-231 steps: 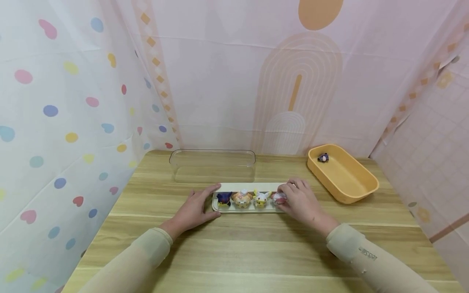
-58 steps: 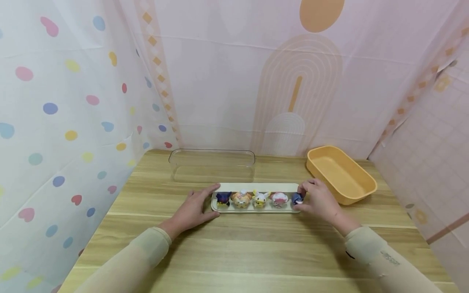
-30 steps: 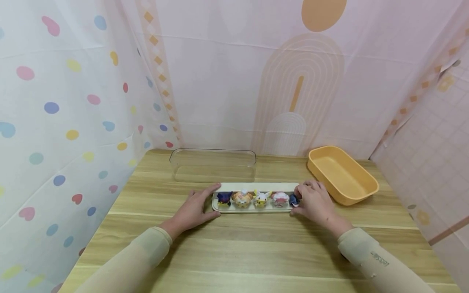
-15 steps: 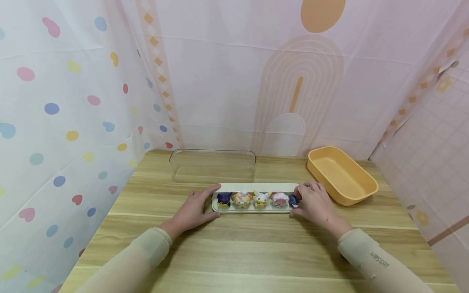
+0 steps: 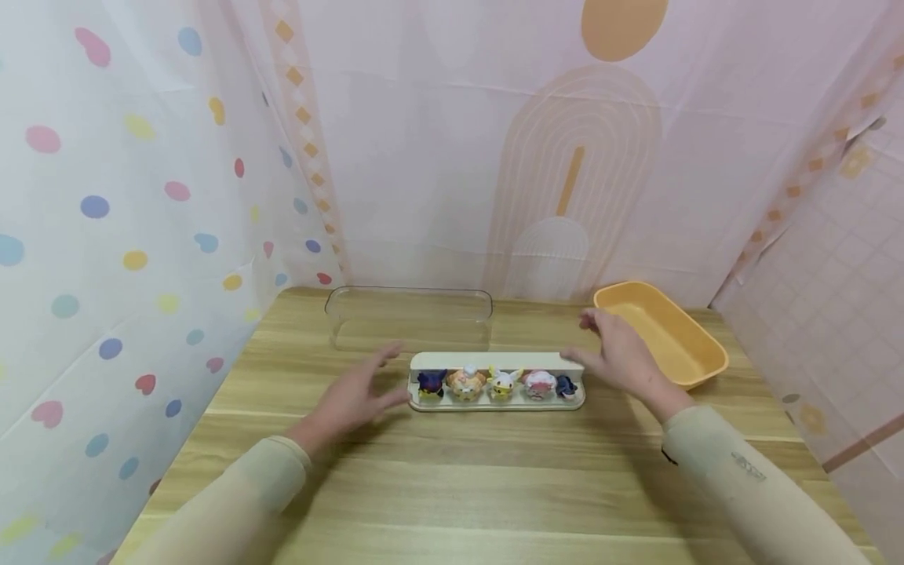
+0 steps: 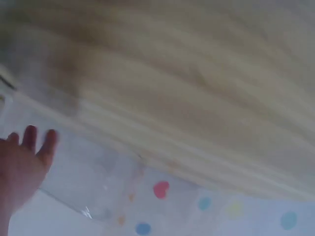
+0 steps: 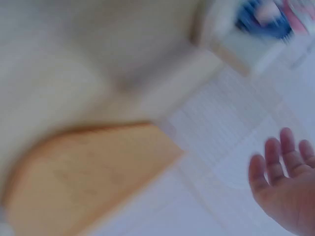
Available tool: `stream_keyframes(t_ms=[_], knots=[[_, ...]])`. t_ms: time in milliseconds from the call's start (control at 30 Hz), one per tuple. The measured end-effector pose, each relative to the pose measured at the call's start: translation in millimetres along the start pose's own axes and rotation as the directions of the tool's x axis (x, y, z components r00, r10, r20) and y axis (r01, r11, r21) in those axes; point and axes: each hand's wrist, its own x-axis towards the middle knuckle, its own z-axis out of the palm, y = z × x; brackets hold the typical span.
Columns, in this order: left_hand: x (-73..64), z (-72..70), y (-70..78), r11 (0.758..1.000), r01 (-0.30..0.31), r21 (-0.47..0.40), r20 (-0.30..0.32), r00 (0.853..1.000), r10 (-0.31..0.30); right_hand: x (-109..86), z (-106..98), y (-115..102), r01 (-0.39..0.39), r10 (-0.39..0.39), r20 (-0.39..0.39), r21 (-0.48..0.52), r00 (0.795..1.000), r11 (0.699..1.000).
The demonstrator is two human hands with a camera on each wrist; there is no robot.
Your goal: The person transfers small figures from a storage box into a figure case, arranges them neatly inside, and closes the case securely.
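Observation:
A long cream display base (image 5: 497, 361) lies on the table, holding a row of several small figurines. From left to right they are a dark purple one (image 5: 431, 383), an orange-tan one (image 5: 466, 383), a white and yellow one (image 5: 503, 383), a pink and white one (image 5: 539, 384) and a dark blue one (image 5: 566, 387). Off the base's left end my left hand (image 5: 348, 402) hovers, fingers spread and holding nothing. Above the right end is my right hand (image 5: 621, 351), its fingers loosely extended with nothing in them. Both wrist views are blurred.
A clear plastic box (image 5: 410, 320) stands behind the base on the left. The orange tray (image 5: 681, 345) sits at the back right, partly behind my right hand. Patterned curtains (image 5: 424, 157) enclose the table (image 5: 452, 486).
The dark blue figurine went from the orange tray to the base's right end, placed by my right hand. Both hands have now come off the base, the left moving left, the right lifting.

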Motion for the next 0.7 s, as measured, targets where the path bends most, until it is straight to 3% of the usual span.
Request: stream_keyframes(t_ms=[100, 200, 267, 300, 400, 500, 600, 700], knots=[[4.7, -20.3, -2.3, 0.999, 0.052, -0.004, -0.164, 0.985, -0.052, 27.5, -11, -7, -0.076, 0.065, 0.091, 0.122, 0.994, 0.990], [12.0, -41.4, -7.6, 0.993, 0.117, -0.017, -0.341, 0.933, -0.116, 56.8, -14, -20, -0.125, 0.085, 0.218, 0.180, 0.972, 0.976], [17.0, -54.6, -13.3, 0.983, 0.180, -0.045, -0.406, 0.895, -0.182, 74.2, -11, -31, -0.132, 0.070, 0.291, 0.199, 0.954, 0.971], [19.6, -60.6, -16.4, 0.975, 0.212, -0.069, -0.413, 0.883, -0.221, 81.5, -9, -36, -0.132, 0.060, 0.324, 0.205, 0.944, 0.970], [25.6, -76.4, -25.2, 0.933, 0.320, -0.164, -0.334, 0.872, -0.357, 99.5, 5, -49, -0.114, 0.029, 0.394, 0.193, 0.919, 0.974], [30.2, -88.3, -32.2, 0.873, 0.414, -0.259, -0.171, 0.870, -0.463, 112.0, 22, -58, -0.094, 0.009, 0.445, 0.169, 0.896, 0.981], [34.3, -94.3, -37.4, 0.817, 0.476, -0.324, -0.027, 0.859, -0.511, 120.9, 37, -63, -0.087, 0.008, 0.472, 0.144, 0.882, 0.986], [37.9, -95.1, -39.3, 0.778, 0.516, -0.359, 0.059, 0.844, -0.533, 127.0, 47, -67, -0.085, 0.017, 0.479, 0.120, 0.878, 0.989]])
